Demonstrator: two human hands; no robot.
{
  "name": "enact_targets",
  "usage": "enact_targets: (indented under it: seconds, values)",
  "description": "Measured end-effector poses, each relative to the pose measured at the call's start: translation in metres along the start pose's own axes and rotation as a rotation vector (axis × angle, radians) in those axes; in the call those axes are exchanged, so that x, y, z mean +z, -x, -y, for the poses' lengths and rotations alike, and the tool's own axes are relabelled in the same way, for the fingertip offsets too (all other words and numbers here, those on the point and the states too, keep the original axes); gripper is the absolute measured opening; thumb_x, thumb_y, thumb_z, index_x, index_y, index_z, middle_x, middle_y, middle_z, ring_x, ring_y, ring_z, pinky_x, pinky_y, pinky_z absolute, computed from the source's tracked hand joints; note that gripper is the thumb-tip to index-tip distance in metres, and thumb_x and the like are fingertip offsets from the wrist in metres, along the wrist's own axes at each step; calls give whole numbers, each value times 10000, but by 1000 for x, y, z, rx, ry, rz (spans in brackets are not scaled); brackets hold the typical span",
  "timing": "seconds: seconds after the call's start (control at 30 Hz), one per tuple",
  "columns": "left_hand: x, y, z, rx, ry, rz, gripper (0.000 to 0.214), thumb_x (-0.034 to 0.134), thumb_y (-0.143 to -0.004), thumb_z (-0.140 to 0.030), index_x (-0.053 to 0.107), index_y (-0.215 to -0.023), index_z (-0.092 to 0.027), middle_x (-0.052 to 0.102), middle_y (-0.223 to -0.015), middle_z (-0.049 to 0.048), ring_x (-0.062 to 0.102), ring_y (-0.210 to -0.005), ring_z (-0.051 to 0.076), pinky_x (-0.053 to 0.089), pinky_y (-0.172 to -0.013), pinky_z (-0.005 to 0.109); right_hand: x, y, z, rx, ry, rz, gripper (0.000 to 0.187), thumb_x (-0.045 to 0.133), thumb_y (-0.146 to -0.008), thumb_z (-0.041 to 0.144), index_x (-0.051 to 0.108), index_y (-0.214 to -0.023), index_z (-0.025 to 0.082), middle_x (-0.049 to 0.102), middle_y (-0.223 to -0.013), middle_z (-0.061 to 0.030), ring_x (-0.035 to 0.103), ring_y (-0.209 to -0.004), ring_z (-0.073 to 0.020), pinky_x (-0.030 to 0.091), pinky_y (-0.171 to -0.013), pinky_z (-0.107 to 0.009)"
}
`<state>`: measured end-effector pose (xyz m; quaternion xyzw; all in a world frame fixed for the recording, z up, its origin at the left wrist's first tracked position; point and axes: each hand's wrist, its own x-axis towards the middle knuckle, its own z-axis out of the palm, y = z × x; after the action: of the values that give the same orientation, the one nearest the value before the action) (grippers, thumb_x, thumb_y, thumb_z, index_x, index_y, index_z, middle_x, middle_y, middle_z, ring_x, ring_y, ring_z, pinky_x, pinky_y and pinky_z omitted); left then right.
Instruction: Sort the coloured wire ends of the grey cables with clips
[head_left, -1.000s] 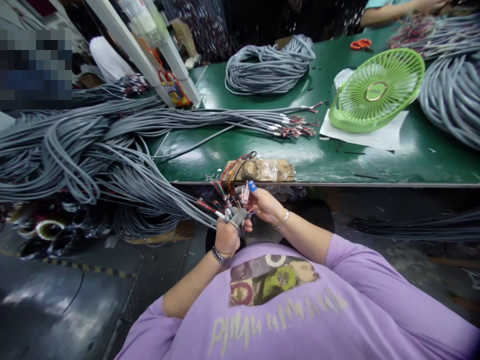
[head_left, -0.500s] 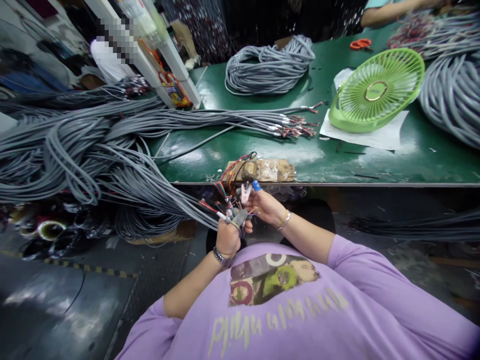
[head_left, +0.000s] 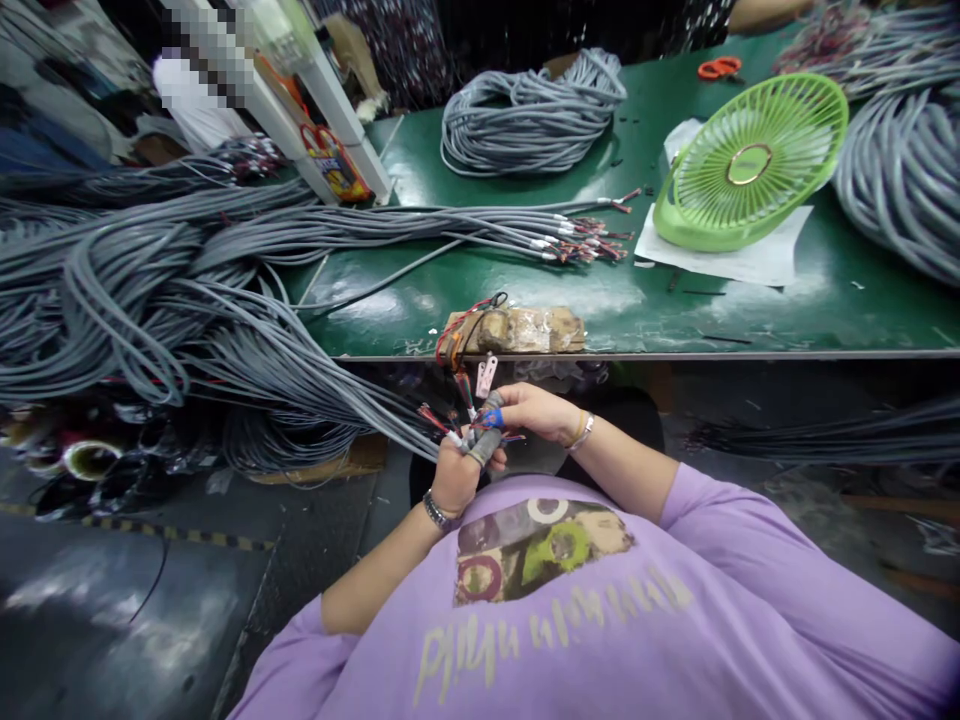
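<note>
My left hand (head_left: 456, 470) is closed round the ends of a bunch of grey cables (head_left: 315, 375) that run off to the left; thin coloured wires (head_left: 442, 420) stick out of the stripped ends. My right hand (head_left: 534, 412) sits just right of it, fingers pinched on those wire ends, with a blue cap on one fingertip. Grey tape covers my left fingers. A small pale clip (head_left: 486, 376) hangs just above both hands, below the table's edge. Both hands are held in front of my chest.
A taped wooden block (head_left: 525, 330) with red and black wires sits at the green table's (head_left: 675, 310) front edge. On the table lie a row of stripped cables (head_left: 525, 230), a cable coil (head_left: 529, 120), a green fan (head_left: 750, 165) and orange scissors (head_left: 718, 68). More cable heaps lie left and right.
My right hand has dropped from near the clip down to the wire ends at my left hand. The view has tilted slightly, shifting the table upward.
</note>
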<state>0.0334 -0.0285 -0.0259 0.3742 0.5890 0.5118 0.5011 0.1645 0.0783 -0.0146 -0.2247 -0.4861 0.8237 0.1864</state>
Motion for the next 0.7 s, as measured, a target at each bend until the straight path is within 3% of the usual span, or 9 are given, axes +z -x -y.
enact_targets:
  seconds: [0.1,0.17,0.33,0.43,0.5,0.6,0.7]
  values:
    - [-4,0,-4,-90,-86,157,282,700,-748,-391,652,-674,-123,679,-568,59,627,-462,141,512,-466,228,3,2,-1,-47,72,38,346,802,-609,391,612,-701,117,617,-630,7,523,-562,-92,416,-564,-224]
    - [-6,0,-7,-156,-116,199,301,714,-732,-398,657,-658,-111,686,-570,82,637,-462,154,510,-456,231,3,4,-3,-104,134,50,336,787,-631,399,628,-723,117,618,-657,7,524,-596,-98,427,-593,-231]
    - [-4,0,-12,-152,25,22,388,710,-716,-487,661,-671,-105,681,-555,77,636,-451,160,517,-453,245,-3,9,-6,-158,117,-101,380,734,-695,481,642,-830,137,618,-751,-1,523,-657,-96,439,-621,-227]
    - [-1,-2,-12,-122,104,-53,376,727,-700,-479,656,-680,-110,675,-542,58,631,-440,159,517,-444,250,-3,15,-13,-121,61,-101,471,792,-629,471,640,-938,150,633,-843,-24,542,-716,-112,434,-607,-226]
    - [0,-3,-11,-107,130,-81,364,730,-697,-477,652,-693,-121,676,-545,47,638,-450,166,523,-447,258,0,17,-19,-150,22,-124,471,826,-586,448,644,-896,144,625,-804,-19,530,-699,-110,421,-611,-235]
    - [1,-4,-10,-90,147,-53,359,741,-680,-483,662,-715,-135,691,-580,50,673,-521,193,557,-504,292,7,16,-26,-201,-24,-272,392,805,-614,468,634,-766,149,594,-707,-4,484,-616,-97,400,-581,-252]
    - [0,-2,-13,-81,127,55,348,732,-697,-472,690,-745,-130,716,-646,74,702,-612,221,587,-595,335,12,13,-24,-209,-50,-294,379,800,-620,466,604,-706,154,570,-648,6,459,-567,-92,382,-546,-250]
